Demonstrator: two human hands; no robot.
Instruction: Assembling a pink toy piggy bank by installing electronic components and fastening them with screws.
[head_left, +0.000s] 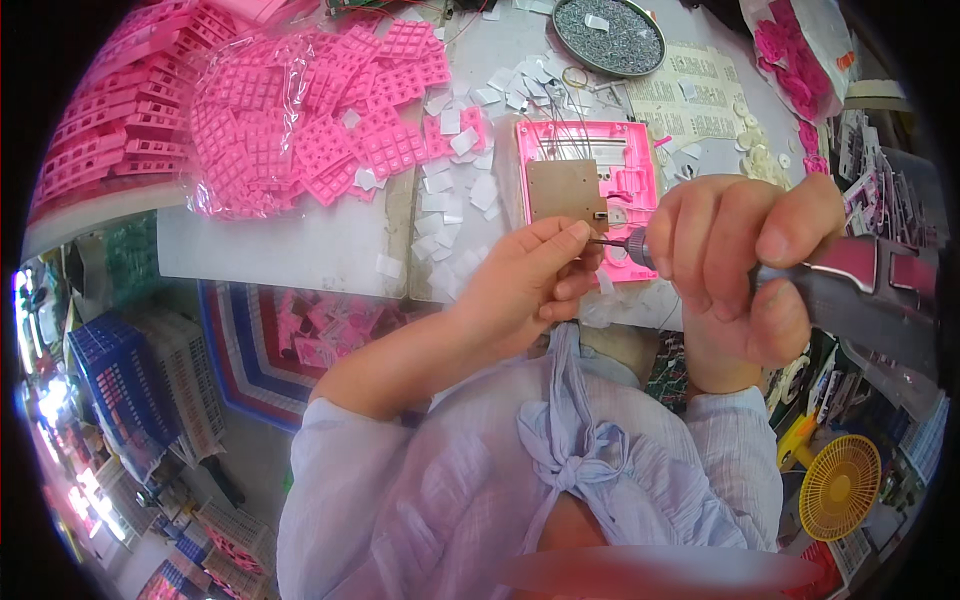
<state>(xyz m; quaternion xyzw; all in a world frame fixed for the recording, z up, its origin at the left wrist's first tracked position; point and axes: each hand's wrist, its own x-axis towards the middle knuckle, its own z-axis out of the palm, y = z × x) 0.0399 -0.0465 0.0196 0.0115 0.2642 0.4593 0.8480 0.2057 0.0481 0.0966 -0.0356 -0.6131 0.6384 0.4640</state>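
A grey and black electric screwdriver is gripped in my right hand, its thin bit pointing left. My left hand has thumb and fingers pinched together at the tip of that bit; whatever they hold is hidden or too small to make out. Just beyond both hands a pink plastic casing lies on the table with its inside facing up. Over its left part rests a brown board, and several thin wires rise from behind it. My left fingers are at the board's near edge.
Pink grid-like plastic parts are heaped at the left, some in a clear bag. Small white pieces lie scattered beside the casing. At the back stands a round dish of small metal parts. A yellow fan-like round grille is at lower right.
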